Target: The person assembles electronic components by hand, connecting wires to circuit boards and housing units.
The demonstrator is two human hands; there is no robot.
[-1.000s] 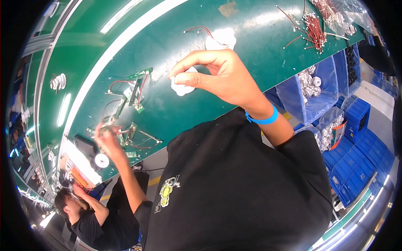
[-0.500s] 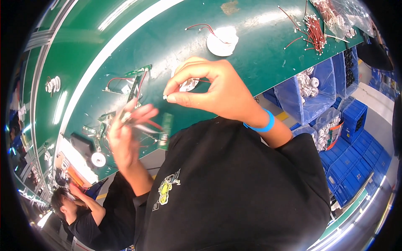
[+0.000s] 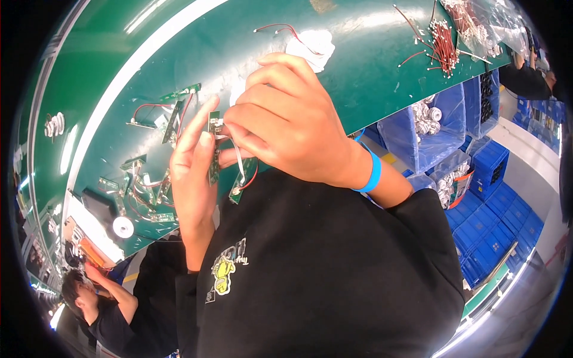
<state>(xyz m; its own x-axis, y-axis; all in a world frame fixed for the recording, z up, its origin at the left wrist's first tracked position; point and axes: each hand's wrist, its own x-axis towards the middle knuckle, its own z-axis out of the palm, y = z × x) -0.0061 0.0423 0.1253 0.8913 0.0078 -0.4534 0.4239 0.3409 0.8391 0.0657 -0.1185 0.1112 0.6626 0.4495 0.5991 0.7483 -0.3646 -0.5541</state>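
Observation:
My left hand (image 3: 194,173) grips a narrow green circuit board (image 3: 213,161) upright between thumb and fingers. At the board's upper end, my right hand (image 3: 292,116) is closed in a pinch on a small white wire connector (image 3: 218,123), mostly covered by its fingertips. A white flat cable (image 3: 240,156) runs from the held board to a second green board (image 3: 243,182), which hangs below with a red wire along it. Behind my right hand, a white part (image 3: 237,89) is partly hidden. Beyond it on the table lies a white round part (image 3: 311,50) with red and black leads.
Several wired circuit boards (image 3: 146,185) lie at the left, near a white ring (image 3: 123,227) and a black box (image 3: 106,206). A bundle of red wires (image 3: 443,48) rests far right. Blue bins (image 3: 412,134) line the right edge of the green table (image 3: 370,77). Another person (image 3: 113,298) sits lower left.
My left hand has risen with the boards, and the held one now stands beside my right fingertips. The right hand has shifted slightly left and up, bringing the connector to the board's end.

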